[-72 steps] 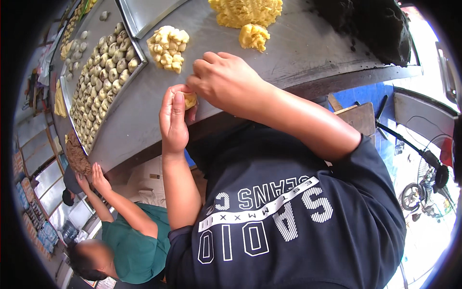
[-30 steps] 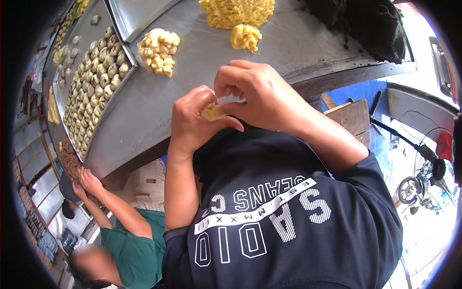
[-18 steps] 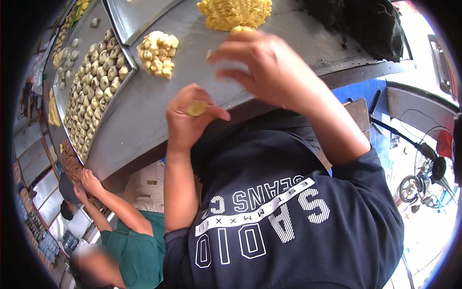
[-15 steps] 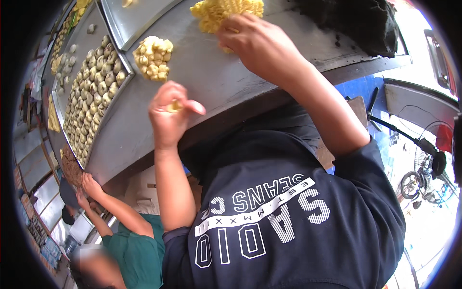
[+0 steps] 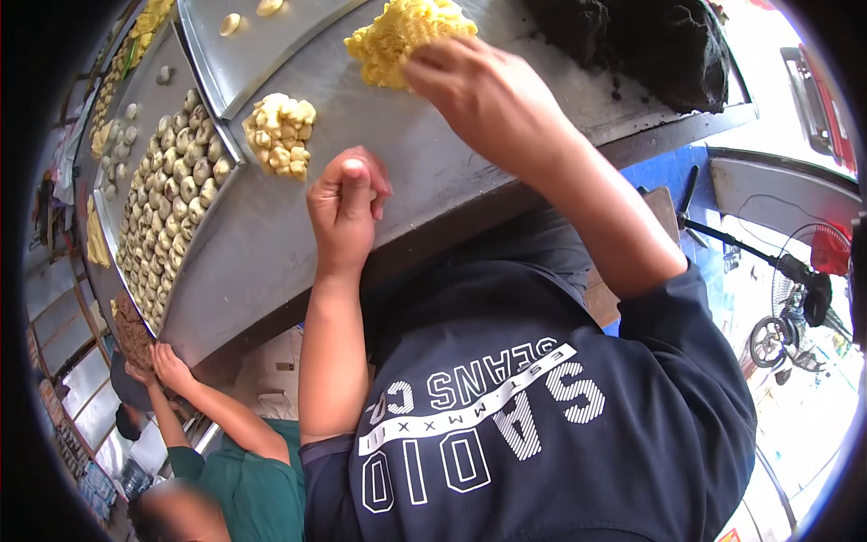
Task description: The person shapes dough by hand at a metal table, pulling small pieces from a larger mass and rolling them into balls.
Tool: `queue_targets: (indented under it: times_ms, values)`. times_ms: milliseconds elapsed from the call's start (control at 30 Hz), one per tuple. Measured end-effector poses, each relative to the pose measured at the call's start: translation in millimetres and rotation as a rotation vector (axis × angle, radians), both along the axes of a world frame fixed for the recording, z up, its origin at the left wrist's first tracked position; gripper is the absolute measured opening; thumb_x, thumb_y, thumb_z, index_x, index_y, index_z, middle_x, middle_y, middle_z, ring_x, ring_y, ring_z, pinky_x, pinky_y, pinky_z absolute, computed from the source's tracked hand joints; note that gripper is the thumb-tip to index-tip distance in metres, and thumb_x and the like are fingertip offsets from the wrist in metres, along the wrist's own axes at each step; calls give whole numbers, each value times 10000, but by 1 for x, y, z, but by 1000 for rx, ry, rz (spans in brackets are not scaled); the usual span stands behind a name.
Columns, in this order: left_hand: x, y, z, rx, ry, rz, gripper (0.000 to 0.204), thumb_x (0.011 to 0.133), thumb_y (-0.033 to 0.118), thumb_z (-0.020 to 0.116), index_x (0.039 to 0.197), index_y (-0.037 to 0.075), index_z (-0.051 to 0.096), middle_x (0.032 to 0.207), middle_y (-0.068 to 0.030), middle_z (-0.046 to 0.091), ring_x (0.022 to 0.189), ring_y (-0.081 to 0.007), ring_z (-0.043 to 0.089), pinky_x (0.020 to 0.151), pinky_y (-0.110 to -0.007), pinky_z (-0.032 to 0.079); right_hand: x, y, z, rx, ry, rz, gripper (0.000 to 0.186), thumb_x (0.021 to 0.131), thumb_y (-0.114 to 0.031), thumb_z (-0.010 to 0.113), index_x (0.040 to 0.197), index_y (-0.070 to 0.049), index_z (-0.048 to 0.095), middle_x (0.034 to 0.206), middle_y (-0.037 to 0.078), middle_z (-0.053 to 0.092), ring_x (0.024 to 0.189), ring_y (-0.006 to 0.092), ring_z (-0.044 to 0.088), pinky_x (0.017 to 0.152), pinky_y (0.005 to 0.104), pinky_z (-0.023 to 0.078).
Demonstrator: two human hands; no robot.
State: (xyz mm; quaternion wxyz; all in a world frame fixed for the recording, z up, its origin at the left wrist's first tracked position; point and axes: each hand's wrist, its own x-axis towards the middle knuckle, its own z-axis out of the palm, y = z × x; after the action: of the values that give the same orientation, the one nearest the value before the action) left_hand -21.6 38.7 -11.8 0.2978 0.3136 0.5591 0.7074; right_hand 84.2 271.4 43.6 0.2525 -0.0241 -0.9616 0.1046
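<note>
My left hand point(image 5: 348, 203) is curled upright near the steel table's front edge, closed round a small piece of dough that is mostly hidden. My right hand point(image 5: 474, 99) is further up and to the right, its bent fingers on the lower part of a yellow dough mound point(image 5: 397, 36), fingertips partly hidden. Left of that mound, a heap of small pale dough pieces point(image 5: 280, 135) lies on the steel table point(image 5: 352, 117). A metal tray holds rows of rounded, filled dough balls point(image 5: 172, 190).
A second tray point(image 5: 244, 68) has a few pale pieces. A large dark mass point(image 5: 659, 54) lies at upper right. A co-worker in green point(image 5: 253, 479) works at a brown heap point(image 5: 135, 330) at lower left; another person is beyond. A pedestal fan point(image 5: 795, 271) and motorbike stand at right.
My right hand left my left hand and moved up to the yellow mound. My left hand shifted and turned, its fingers now curled over the dough piece. The view shifted slightly.
</note>
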Motion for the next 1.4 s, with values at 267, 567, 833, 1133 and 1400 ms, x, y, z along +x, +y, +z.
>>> queue_targets:
  times_ms: [267, 567, 833, 1133, 1400]
  values:
    - [14, -15, 40, -451, 928, 6, 88, 1023, -76, 767, 1093, -23, 765, 1477, -171, 686, 1135, -234, 731, 861, -379, 668, -9, -11, -26, 28, -131, 151, 112, 916, -163, 768, 927, -55, 791, 956, 123, 741, 921, 288, 773, 750, 409, 684]
    - [7, -37, 15, -328, 485, 116, 496, 1090, 1, 780, 1579, 35, 703, 1322, -156, 847, 1110, -168, 792, 993, -330, 633, 9, 26, -9, -97, 86, 60, 237, 963, -64, 675, 1162, -83, 802, 1152, 107, 794, 1084, 339, 797, 925, 463, 655]
    - [-11, -40, 43, -419, 887, -146, 533, 1068, 25, 799, 1592, 42, 705, 1240, -139, 884, 1033, -173, 753, 1021, -376, 635, 20, 21, -13, -231, -246, 262, 111, 947, -96, 779, 1044, -67, 826, 1155, 116, 795, 1077, 345, 786, 936, 472, 642]
    - [12, -67, 14, -468, 639, 123, 438, 1058, 37, 833, 1488, -13, 770, 1118, -88, 873, 1130, -167, 772, 1043, -363, 633, 50, -26, -34, -129, -36, -48, 273, 910, -225, 885, 1158, -119, 840, 1204, 29, 763, 1208, 277, 708, 1027, 444, 624]
    - [36, -47, 17, -547, 898, 243, 533, 1020, 124, 884, 1518, 12, 728, 1346, -180, 849, 1283, -348, 806, 1142, -493, 610, 37, -15, -40, 12, 26, 233, 257, 928, -249, 794, 1165, -169, 850, 1254, 25, 743, 1290, 271, 673, 1105, 427, 586]
